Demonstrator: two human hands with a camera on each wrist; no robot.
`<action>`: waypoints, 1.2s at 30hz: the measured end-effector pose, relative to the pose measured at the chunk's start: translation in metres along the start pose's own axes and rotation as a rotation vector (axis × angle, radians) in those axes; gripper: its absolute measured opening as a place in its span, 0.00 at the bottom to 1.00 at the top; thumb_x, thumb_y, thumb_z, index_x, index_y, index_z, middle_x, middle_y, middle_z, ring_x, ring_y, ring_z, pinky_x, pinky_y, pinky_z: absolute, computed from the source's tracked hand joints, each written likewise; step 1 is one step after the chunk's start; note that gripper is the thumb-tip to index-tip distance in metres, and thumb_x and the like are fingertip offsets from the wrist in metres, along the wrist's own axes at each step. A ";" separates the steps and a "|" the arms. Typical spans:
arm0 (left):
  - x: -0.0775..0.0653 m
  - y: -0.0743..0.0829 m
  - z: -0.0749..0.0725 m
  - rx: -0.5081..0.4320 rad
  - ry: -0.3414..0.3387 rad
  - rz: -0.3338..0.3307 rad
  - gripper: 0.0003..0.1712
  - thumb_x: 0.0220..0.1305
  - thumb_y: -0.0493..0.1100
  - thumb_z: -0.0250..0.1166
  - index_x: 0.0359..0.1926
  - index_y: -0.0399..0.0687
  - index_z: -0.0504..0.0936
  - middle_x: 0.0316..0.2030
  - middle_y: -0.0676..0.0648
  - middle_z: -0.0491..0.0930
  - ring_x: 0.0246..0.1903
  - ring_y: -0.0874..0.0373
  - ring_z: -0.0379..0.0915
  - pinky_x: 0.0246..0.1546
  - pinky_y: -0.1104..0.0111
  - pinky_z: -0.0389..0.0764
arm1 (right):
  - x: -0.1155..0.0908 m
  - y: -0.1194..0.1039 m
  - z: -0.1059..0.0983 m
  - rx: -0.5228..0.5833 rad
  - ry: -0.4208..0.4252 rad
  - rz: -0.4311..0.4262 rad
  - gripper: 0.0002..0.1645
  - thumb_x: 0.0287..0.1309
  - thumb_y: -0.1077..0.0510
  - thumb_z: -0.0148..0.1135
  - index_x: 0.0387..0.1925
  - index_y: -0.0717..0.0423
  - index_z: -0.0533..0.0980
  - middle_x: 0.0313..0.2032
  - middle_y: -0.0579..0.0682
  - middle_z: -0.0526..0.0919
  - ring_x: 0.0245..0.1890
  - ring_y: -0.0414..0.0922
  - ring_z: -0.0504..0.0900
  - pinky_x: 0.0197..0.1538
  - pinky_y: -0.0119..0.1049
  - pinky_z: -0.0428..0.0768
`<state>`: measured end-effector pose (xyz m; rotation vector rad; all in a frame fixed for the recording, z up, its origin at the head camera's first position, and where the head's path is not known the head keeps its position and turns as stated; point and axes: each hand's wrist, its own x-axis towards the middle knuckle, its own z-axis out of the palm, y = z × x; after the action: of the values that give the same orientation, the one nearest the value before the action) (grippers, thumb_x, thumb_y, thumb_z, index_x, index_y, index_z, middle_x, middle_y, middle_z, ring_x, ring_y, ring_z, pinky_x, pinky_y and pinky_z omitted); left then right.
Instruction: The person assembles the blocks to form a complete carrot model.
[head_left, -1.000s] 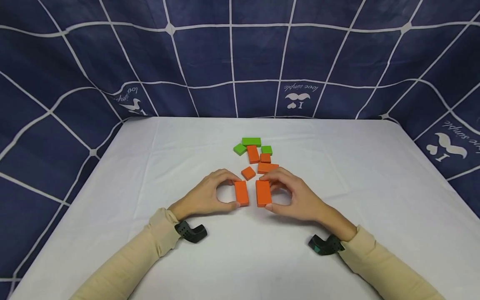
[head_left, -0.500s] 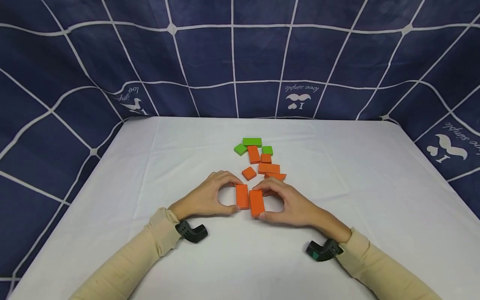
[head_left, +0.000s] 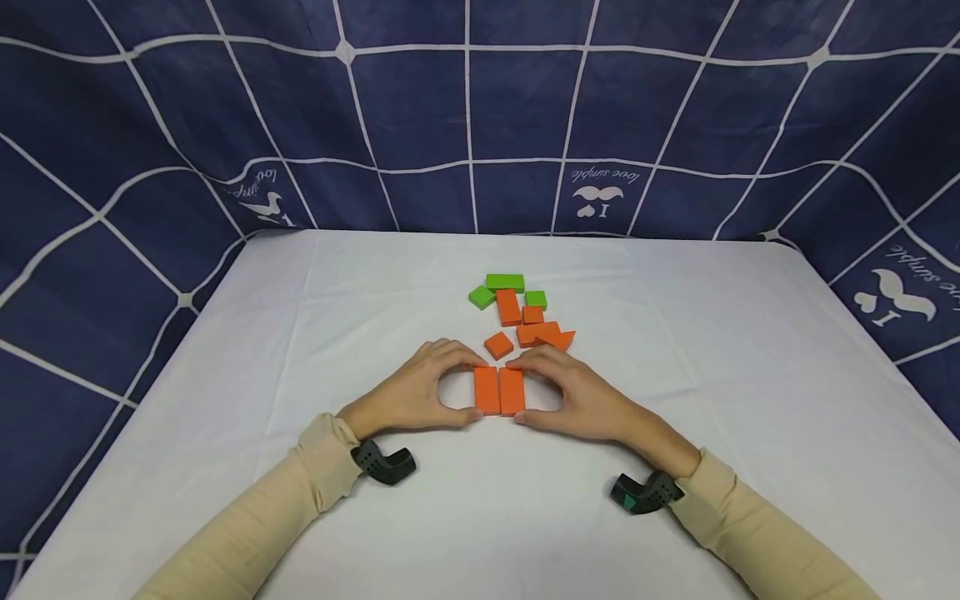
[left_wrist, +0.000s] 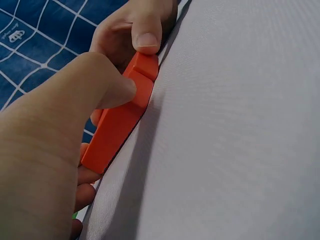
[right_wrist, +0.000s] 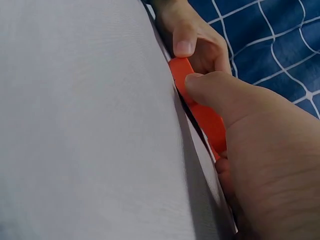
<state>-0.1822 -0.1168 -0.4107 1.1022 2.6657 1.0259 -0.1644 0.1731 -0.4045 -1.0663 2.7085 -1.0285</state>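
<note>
Two orange rectangular blocks stand side by side on the white cloth in the head view, their long sides nearly together. My left hand pinches the left block between thumb at its near end and fingers at its far end. In the same manner my right hand pinches the right block. The left wrist view shows the left block under my thumb, with the right hand's thumb at the other block. From the right wrist, the right block shows below my thumb.
Just beyond the hands lie a small orange cube, an orange triangle by the right knuckles, an orange bar, a smaller orange block and an upright-lying one. Behind them are green blocks. A blue checked cloth hangs behind.
My right hand has brought its block left, and it now lines up evenly beside the left one. The orange triangle has shifted away toward the orange bar. My left hand has hardly moved.
</note>
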 end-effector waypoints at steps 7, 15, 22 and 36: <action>0.002 0.001 -0.001 0.017 0.001 0.025 0.34 0.54 0.56 0.77 0.61 0.55 0.80 0.58 0.55 0.78 0.61 0.59 0.68 0.66 0.54 0.68 | 0.002 0.004 0.000 -0.040 -0.017 0.007 0.36 0.57 0.41 0.75 0.67 0.39 0.75 0.66 0.40 0.76 0.73 0.48 0.65 0.73 0.57 0.66; 0.002 0.000 0.000 0.029 0.005 0.005 0.34 0.55 0.56 0.76 0.63 0.55 0.80 0.59 0.55 0.78 0.62 0.57 0.68 0.67 0.52 0.69 | 0.006 0.006 0.000 -0.054 -0.019 0.023 0.37 0.58 0.41 0.74 0.68 0.40 0.75 0.67 0.42 0.75 0.71 0.46 0.67 0.73 0.55 0.67; 0.003 0.002 0.001 0.050 0.021 0.001 0.34 0.58 0.56 0.73 0.65 0.53 0.80 0.60 0.52 0.78 0.63 0.55 0.68 0.68 0.51 0.68 | 0.008 0.007 -0.001 -0.073 -0.011 0.019 0.38 0.58 0.41 0.74 0.69 0.41 0.74 0.67 0.43 0.75 0.67 0.44 0.69 0.71 0.52 0.70; 0.004 0.005 0.004 0.087 0.052 -0.015 0.35 0.59 0.57 0.73 0.66 0.51 0.80 0.60 0.50 0.78 0.64 0.53 0.69 0.69 0.51 0.67 | 0.007 0.009 0.000 -0.063 -0.017 0.043 0.40 0.59 0.40 0.73 0.71 0.41 0.72 0.69 0.45 0.73 0.70 0.46 0.67 0.72 0.53 0.69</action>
<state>-0.1813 -0.1099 -0.4100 1.0832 2.7798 0.9581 -0.1749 0.1738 -0.4081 -1.0165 2.7548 -0.9290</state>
